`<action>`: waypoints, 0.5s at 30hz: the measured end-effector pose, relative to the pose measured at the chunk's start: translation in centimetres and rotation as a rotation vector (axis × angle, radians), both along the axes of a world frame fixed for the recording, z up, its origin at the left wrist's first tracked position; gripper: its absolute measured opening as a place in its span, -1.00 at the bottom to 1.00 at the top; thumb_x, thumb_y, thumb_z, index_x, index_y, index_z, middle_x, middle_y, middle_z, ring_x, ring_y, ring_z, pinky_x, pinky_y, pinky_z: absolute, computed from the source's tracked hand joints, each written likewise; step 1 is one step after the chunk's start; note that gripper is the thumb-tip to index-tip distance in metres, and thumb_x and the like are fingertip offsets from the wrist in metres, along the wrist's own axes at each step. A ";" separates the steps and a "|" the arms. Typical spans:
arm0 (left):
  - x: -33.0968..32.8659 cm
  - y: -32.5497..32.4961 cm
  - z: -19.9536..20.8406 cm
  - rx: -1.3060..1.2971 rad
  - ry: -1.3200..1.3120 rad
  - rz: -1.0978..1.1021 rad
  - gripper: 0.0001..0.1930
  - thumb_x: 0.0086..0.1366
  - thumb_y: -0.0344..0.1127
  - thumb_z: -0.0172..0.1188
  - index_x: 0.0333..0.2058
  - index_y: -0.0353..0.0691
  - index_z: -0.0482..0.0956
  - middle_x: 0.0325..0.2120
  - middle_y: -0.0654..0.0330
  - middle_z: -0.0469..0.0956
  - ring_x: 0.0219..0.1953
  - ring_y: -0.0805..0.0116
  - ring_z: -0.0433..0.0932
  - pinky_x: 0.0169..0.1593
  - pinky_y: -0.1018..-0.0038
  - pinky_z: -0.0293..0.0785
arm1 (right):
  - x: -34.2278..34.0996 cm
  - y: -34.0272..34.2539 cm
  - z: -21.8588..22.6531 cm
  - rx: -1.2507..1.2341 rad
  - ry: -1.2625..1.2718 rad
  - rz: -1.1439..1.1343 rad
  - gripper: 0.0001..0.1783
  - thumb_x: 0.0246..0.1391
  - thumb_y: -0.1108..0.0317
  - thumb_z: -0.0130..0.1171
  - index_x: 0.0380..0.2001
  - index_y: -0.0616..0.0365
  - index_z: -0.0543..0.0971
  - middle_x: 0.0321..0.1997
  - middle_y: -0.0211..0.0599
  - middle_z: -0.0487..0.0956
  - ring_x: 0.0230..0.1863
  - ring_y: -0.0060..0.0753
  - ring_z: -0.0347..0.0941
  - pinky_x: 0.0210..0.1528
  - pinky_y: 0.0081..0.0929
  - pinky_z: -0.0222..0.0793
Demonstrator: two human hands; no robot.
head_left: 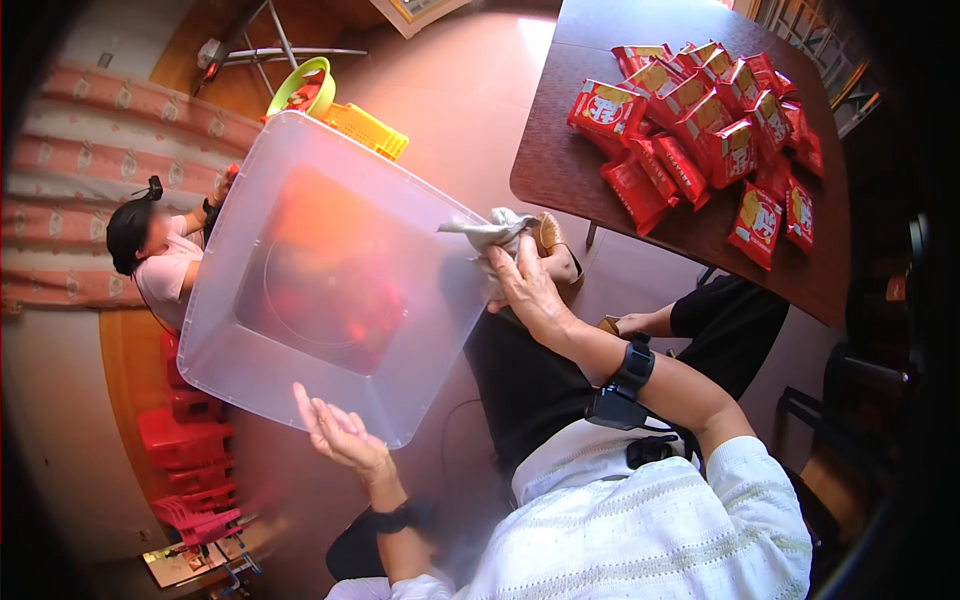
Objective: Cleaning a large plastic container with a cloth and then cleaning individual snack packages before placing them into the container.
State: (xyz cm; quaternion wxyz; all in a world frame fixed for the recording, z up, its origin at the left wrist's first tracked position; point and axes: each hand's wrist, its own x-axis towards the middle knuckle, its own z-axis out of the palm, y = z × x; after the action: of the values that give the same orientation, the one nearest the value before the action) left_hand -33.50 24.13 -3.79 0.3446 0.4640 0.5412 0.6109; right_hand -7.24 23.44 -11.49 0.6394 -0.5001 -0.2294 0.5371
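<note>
A large translucent plastic box (405, 400) is tilted in front of me with its open side toward me. My right hand (530, 290) is closed on a crumpled grey-white cloth (497, 232), held at the right rim of the box. By the lower left rim is my left hand (345, 435), its index finger stretched out and the other fingers loosely bent. Its fingertips overlap the rim; whether they press on it I cannot tell. Reddish colours show blurred through the box's bottom.
Several red snack packets (700, 130) are heaped on a dark wooden table (560, 150) at upper right. Beyond the box are a yellow basket (368, 130) and a green bowl (318, 95). Another person (165, 255) is at the left, near stacked red stools (185, 440).
</note>
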 end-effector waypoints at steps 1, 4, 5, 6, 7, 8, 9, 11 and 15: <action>0.6 0.3 -0.6 0.018 -0.043 0.016 -0.50 0.39 -0.31 -0.01 0.24 -0.39 0.21 -0.75 0.47 0.06 -0.77 0.75 -0.05 -0.72 0.73 -0.14 | -0.8 0.8 -0.3 0.035 -0.017 -0.105 -0.66 0.32 0.20 -0.09 -0.17 0.33 0.20 -0.43 -0.06 0.52 -0.70 -0.43 0.46 -0.66 -0.51 0.39; 2.8 0.8 -2.2 0.034 -0.108 0.030 -0.50 0.40 -0.27 0.00 0.24 -0.36 0.21 -0.74 0.47 0.04 -0.76 0.73 -0.06 -0.71 0.72 -0.14 | -2.3 1.5 0.2 -0.019 -0.043 -0.096 -0.64 0.32 0.20 -0.08 -0.17 0.34 0.20 -0.47 -0.05 0.50 -0.68 -0.38 0.47 -0.65 -0.48 0.40; 3.5 1.0 -2.7 0.029 -0.135 0.062 -0.50 0.40 -0.27 -0.01 0.24 -0.35 0.21 -0.74 0.47 0.04 -0.76 0.73 -0.07 -0.70 0.71 -0.14 | -3.0 1.0 1.4 -0.056 -0.138 -0.065 -0.64 0.31 0.19 -0.08 -0.16 0.34 0.20 -0.48 0.01 0.49 -0.69 -0.31 0.47 -0.65 -0.42 0.39; 4.0 1.2 -3.2 0.022 -0.161 0.096 -0.50 0.40 -0.26 -0.01 0.24 -0.34 0.21 -0.74 0.47 0.03 -0.75 0.72 -0.07 -0.69 0.70 -0.14 | -4.2 1.0 0.2 0.009 -0.142 -0.008 -0.60 0.31 0.16 -0.07 -0.14 0.35 0.19 -0.48 0.06 0.48 -0.71 -0.26 0.45 -0.64 -0.35 0.37; 4.5 1.5 -3.9 0.027 -0.178 0.097 -0.50 0.40 -0.22 0.00 0.23 -0.33 0.23 -0.73 0.47 0.02 -0.74 0.71 -0.08 -0.68 0.68 -0.16 | -5.0 0.6 0.7 0.007 -0.226 0.037 -0.58 0.30 0.19 -0.07 -0.02 0.33 0.17 -0.34 0.10 0.49 -0.44 -0.10 0.49 -0.38 -0.30 0.41; 5.1 1.9 -4.3 0.029 -0.182 0.095 -0.50 0.40 -0.22 0.00 0.23 -0.33 0.23 -0.73 0.47 0.02 -0.74 0.71 -0.08 -0.68 0.68 -0.16 | -5.7 0.2 1.1 0.004 -0.308 0.083 -0.52 0.29 0.21 -0.08 0.11 0.32 0.15 -0.20 0.15 0.50 -0.17 0.05 0.54 -0.11 -0.25 0.44; 5.6 2.3 -4.5 0.017 -0.213 0.123 -0.49 0.39 -0.20 0.01 0.22 -0.33 0.23 -0.73 0.47 0.03 -0.74 0.71 -0.08 -0.67 0.69 -0.17 | -6.4 -0.1 1.5 -0.020 -0.300 0.152 -0.50 0.28 0.26 -0.08 0.15 0.31 0.12 -0.14 0.18 0.48 -0.06 0.12 0.47 0.00 -0.22 0.35; 6.2 3.0 -5.1 0.005 -0.248 0.128 -0.47 0.36 -0.13 0.02 0.21 -0.31 0.24 -0.72 0.46 0.04 -0.73 0.70 -0.07 -0.64 0.69 -0.16 | -7.8 -0.6 0.7 0.045 -0.330 0.218 -0.47 0.24 0.32 -0.04 0.20 0.28 0.14 -0.01 0.17 0.43 0.03 0.05 0.43 0.09 -0.24 0.30; 7.3 3.7 -4.9 -0.049 -0.236 0.173 -0.47 0.33 -0.13 -0.02 0.20 -0.28 0.26 -0.69 0.43 0.06 -0.67 0.67 0.01 -0.60 0.67 -0.07 | -10.1 -2.3 -1.2 0.192 -0.464 0.318 -0.53 0.26 0.22 -0.04 -0.02 0.43 0.18 -0.13 0.40 0.40 -0.18 0.31 0.45 -0.22 -0.08 0.41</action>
State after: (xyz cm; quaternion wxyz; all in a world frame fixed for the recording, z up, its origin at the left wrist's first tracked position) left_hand -26.17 27.86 -8.67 0.3631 0.3321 0.5497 0.6750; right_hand -17.35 21.17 -12.73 0.5221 -0.5046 -0.4945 0.4777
